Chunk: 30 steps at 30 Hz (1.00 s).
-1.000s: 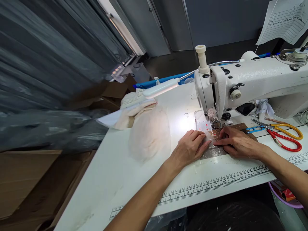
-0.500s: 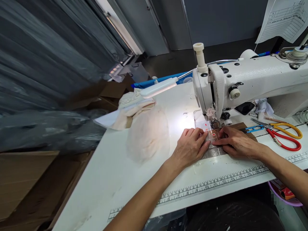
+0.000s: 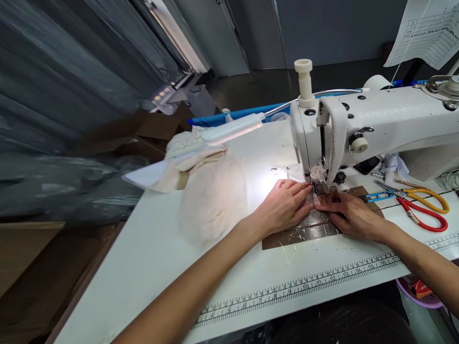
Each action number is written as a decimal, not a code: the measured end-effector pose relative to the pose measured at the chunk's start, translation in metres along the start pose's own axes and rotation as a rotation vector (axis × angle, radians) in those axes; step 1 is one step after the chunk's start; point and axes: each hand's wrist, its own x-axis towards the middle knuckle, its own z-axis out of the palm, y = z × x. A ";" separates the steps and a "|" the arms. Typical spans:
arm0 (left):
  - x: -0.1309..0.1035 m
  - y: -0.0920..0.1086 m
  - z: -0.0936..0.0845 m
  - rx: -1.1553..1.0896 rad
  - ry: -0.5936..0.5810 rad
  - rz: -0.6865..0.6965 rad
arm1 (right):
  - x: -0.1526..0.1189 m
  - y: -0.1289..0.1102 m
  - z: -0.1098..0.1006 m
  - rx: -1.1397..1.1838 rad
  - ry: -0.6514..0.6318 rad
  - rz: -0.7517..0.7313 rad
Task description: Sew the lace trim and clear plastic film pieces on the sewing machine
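Note:
A white sewing machine (image 3: 390, 114) stands at the right, its needle area in front of my hands. My left hand (image 3: 287, 205) lies palm down beside the presser foot, fingers stretched forward over the brown plate (image 3: 283, 239). My right hand (image 3: 353, 212) is just right of the foot, its thumb and index finger pressed together at a small light piece (image 3: 316, 199), which is mostly hidden. A pale pink rosette (image 3: 317, 172) hangs by the needle bar. Sheer cream fabric (image 3: 215, 200) lies on the white table to the left.
Red and yellow scissors (image 3: 425, 203) and blue snips (image 3: 379, 196) lie right of my right hand. A slim lamp (image 3: 233, 129) hangs over the table's back. A printed ruler (image 3: 304, 286) runs along the front edge. Cardboard boxes (image 3: 28, 258) stand at the left.
The small light piece has moved in toward the presser foot, and my left hand has moved forward with it. More of the brown plate shows. The whole view has shifted slightly.

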 end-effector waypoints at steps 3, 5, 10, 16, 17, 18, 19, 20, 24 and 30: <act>-0.003 0.001 0.002 -0.048 0.024 -0.031 | 0.000 0.001 0.001 -0.019 0.006 -0.016; -0.005 0.002 0.004 -0.067 0.040 -0.038 | 0.000 0.002 0.001 -0.035 -0.003 -0.011; -0.006 0.001 0.007 -0.092 0.056 -0.044 | 0.000 0.000 0.000 -0.048 -0.022 0.022; -0.006 0.002 0.011 -0.130 0.077 -0.067 | 0.000 0.001 0.002 -0.064 -0.007 0.018; -0.006 0.002 0.011 -0.133 0.081 -0.069 | 0.000 0.001 0.002 -0.068 -0.001 0.016; -0.006 0.002 0.011 -0.136 0.083 -0.071 | 0.000 0.001 0.002 -0.071 0.007 0.012; -0.006 0.002 0.011 -0.139 0.081 -0.071 | 0.000 0.001 0.003 -0.074 0.017 0.006; -0.006 0.002 0.011 -0.141 0.080 -0.069 | 0.000 0.001 0.003 -0.078 0.025 0.000; -0.006 0.002 0.008 -0.135 0.077 -0.061 | 0.000 0.000 0.003 -0.097 0.033 -0.027; -0.006 0.004 0.008 -0.117 0.075 -0.064 | -0.001 0.000 0.003 -0.088 0.042 -0.023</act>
